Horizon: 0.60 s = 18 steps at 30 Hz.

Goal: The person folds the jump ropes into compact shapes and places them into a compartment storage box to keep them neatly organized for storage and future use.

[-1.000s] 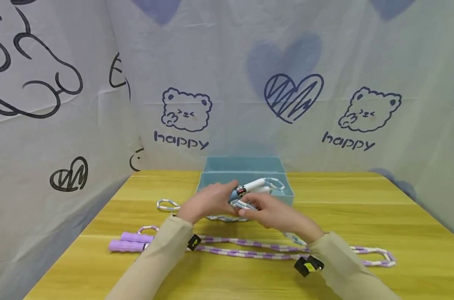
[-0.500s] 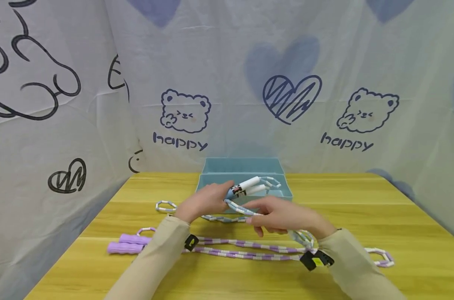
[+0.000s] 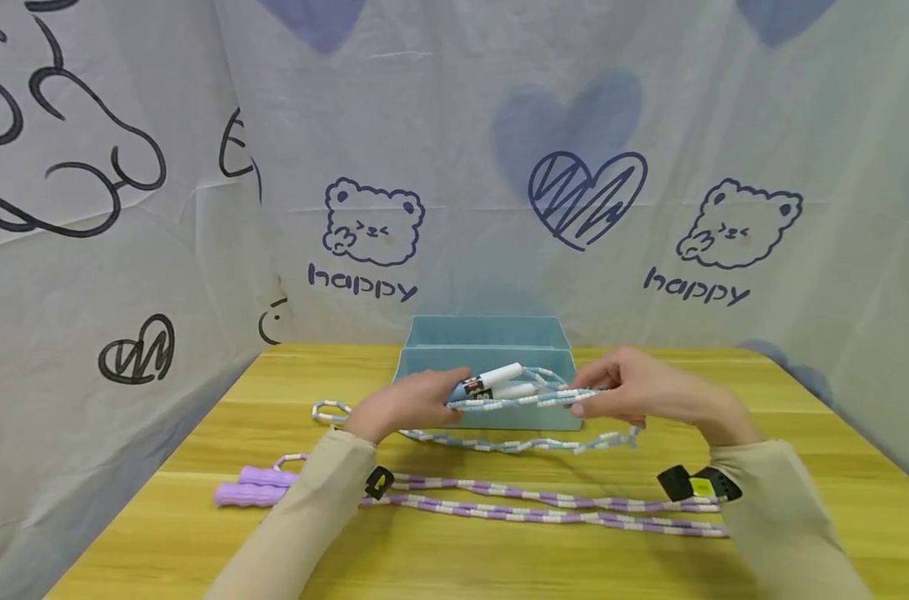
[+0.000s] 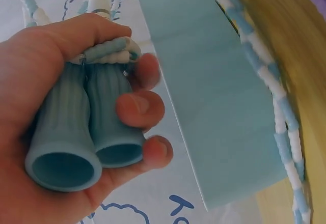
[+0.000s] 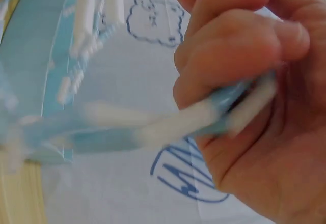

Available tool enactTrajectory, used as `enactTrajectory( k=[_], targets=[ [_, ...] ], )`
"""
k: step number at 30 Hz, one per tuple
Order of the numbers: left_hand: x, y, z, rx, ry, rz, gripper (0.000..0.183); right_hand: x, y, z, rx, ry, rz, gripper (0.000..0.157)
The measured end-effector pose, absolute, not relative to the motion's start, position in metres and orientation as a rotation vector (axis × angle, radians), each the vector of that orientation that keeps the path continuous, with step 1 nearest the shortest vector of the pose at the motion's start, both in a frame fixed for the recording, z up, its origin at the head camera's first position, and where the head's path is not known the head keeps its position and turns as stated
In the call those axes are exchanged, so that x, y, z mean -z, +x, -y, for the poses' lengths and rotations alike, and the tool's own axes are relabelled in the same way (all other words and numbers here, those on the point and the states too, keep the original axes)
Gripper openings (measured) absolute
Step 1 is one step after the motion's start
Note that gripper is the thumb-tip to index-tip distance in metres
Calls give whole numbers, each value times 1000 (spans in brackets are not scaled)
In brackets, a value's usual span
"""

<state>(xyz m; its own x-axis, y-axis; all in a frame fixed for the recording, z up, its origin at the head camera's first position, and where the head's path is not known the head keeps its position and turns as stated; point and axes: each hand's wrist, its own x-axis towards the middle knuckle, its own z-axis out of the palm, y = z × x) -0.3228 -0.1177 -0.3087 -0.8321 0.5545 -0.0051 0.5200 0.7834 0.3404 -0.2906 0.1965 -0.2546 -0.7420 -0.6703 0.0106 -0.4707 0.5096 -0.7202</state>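
My left hand (image 3: 403,405) grips both handles of a blue-and-white beaded jump rope (image 3: 529,400). In the left wrist view the two ribbed blue handles (image 4: 63,127) lie side by side in the palm, with beaded strands crossing them under the thumb. Their white ends point right in the head view. To the right, my right hand (image 3: 652,393) holds a doubled stretch of the beaded cord (image 4: 108,50), drawn out from the handles. The cord looks blurred in the right wrist view. Another length of it hangs below the hands, and a loop lies left of the left wrist.
A light blue box (image 3: 491,332) stands open behind the hands at the back of the table. Nearer the front lies a purple-and-white jump rope (image 3: 252,494), stretched across the wooden table (image 3: 454,567), partly behind the sleeves. A printed white cloth (image 3: 454,125) hangs behind.
My right hand has moved away from the left hand to the right and slightly up, pulling the beaded cord straighter. The left hand keeps its grip on the handles with little movement.
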Motion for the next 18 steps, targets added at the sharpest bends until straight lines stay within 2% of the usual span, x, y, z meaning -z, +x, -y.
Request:
enactTrajectory(
  k=[5, 9, 18],
  targets=[
    [307, -322, 118, -529, 850, -2865, 27, 251, -297, -214, 1192, -947, -2523, 24],
    [305, -320, 112, -589, 896, -2815, 24, 251, -305, -229, 1338, -922, -2543, 23],
    [302, -313, 109, -487, 930, -2846, 24, 260, -321, -239, 1398, -791, -2694, 34]
  ],
)
